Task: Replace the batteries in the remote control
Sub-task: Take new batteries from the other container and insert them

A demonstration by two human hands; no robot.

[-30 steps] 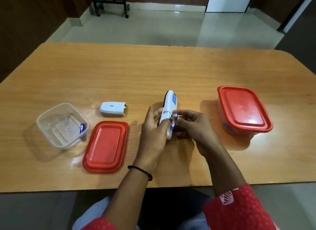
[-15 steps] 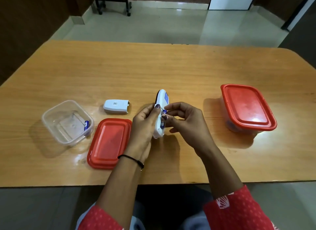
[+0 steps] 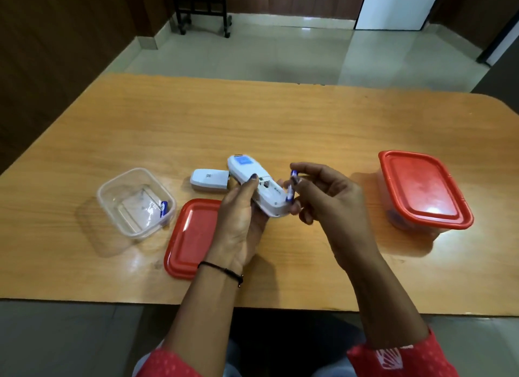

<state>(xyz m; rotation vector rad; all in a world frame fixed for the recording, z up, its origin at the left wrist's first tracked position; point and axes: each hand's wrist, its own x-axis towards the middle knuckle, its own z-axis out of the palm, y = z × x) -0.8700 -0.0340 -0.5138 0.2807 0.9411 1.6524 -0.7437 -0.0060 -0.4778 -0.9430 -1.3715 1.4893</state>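
Note:
My left hand point(image 3: 241, 216) grips a white remote control point(image 3: 254, 181) above the table, back side up, with its battery bay open and uncovered. My right hand point(image 3: 323, 197) pinches a small blue and white battery point(image 3: 290, 186) just to the right of the bay, held nearly upright and clear of the remote. The remote's white battery cover point(image 3: 209, 179) lies flat on the table behind my left hand. A second blue battery point(image 3: 163, 208) lies inside the open clear container point(image 3: 112, 205) at the left.
A loose red lid point(image 3: 188, 236) lies beside the clear container, partly under my left wrist. A closed red-lidded container point(image 3: 421, 191) stands at the right. The wooden table point(image 3: 280, 124) stretches beyond; a dark cart stands on the floor behind it.
The remote has turned from edge-on to back side up, showing the open bay. My right hand has drawn a battery out and moved it slightly right of the remote.

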